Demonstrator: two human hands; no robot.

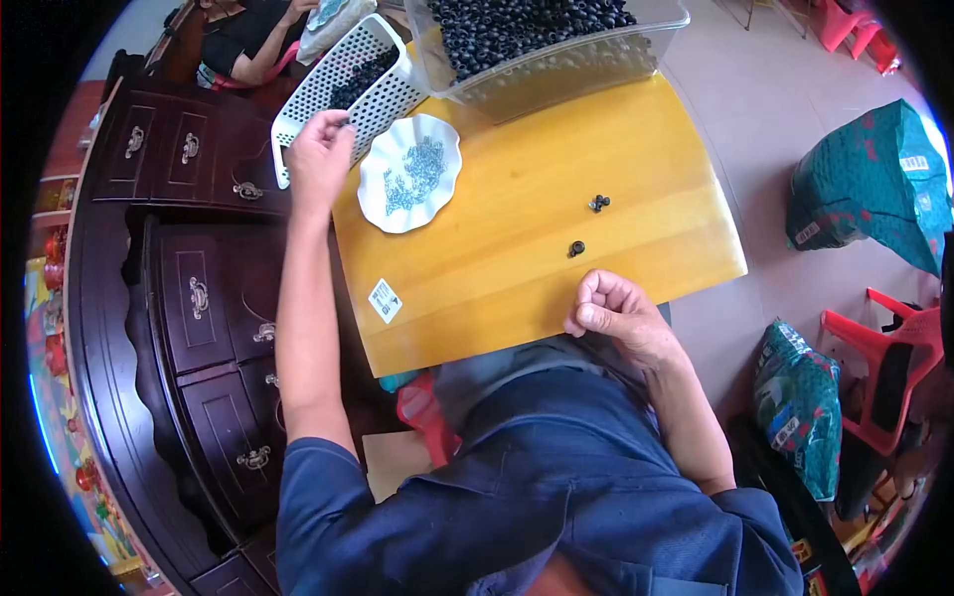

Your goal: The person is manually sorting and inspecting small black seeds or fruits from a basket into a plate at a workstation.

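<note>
A dark-brown carved wooden cabinet (pixel 214 417) crowds us along the left, and two glossy teal bags (pixel 855 184) stand at right. Our left hand (pixel 320 154) blocks part of one white perforated plastic basket (pixel 397 99) at far left, fingertips pinched; we cannot tell what they grip. Our right hand (pixel 626 318) curls at the yellow wooden table's (pixel 517 258) near edge, its grip unclear. We count one clear plastic tub (pixel 566 87) of small black pieces, far; one white scalloped plate (pixel 399 144) of clear bits, left; two black clusters (pixel 598 204), right.
</note>
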